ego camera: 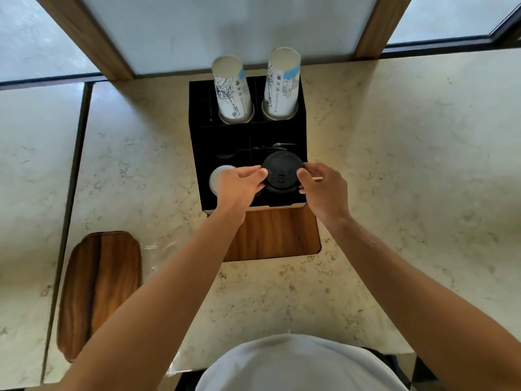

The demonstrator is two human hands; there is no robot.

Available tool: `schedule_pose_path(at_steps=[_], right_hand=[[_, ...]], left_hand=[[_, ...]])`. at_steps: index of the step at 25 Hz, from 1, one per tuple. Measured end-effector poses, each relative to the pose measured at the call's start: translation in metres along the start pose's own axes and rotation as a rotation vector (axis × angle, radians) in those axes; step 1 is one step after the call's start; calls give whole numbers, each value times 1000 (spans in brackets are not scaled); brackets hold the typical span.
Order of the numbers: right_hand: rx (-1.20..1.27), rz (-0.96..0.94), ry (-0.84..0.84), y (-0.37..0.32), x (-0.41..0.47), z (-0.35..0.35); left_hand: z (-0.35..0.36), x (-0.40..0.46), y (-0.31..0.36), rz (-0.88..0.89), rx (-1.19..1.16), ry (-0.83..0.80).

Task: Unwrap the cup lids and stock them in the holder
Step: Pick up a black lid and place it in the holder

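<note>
Both hands, left (239, 184) and right (324, 187), pinch black lids (282, 172) over the holder (303, 131).

The table (394, 153) is pale veined stone, polished smooth with a soft sheen. The holder (301, 128) is matt black, with a bare cardboard-coloured edge at its near side. The lids (282, 172) look like matt black plastic. Two stacks of cups (234, 91) are printed white paper. The tray (98, 289) near the table's left edge is glossy dark-grained wood.
</note>
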State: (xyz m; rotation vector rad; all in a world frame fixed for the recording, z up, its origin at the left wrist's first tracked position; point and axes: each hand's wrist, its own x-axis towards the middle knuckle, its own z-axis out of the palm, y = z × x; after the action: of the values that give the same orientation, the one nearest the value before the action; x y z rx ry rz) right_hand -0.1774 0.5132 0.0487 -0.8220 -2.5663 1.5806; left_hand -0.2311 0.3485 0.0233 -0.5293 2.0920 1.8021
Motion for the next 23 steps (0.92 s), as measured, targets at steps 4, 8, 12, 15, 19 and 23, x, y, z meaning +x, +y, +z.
schedule_pose_path(at_steps=[4, 8, 12, 15, 19, 23], right_hand=[[-131, -40, 53, -4, 6, 4], [-145, -17, 81, -5, 10, 11], [-244, -62, 50, -5, 13, 18], [-254, -74, 34, -7, 15, 20], [-325, -88, 6, -7, 16, 21], [-335, -82, 5, -7, 17, 19]], left_hand=[[10, 12, -1, 40, 95, 63], [15, 21, -6, 59, 162, 111], [19, 23, -9, 146, 374, 207], [20, 22, -10, 202, 464, 222], [19, 22, -6, 263, 503, 175], [18, 24, -3, 266, 530, 154]])
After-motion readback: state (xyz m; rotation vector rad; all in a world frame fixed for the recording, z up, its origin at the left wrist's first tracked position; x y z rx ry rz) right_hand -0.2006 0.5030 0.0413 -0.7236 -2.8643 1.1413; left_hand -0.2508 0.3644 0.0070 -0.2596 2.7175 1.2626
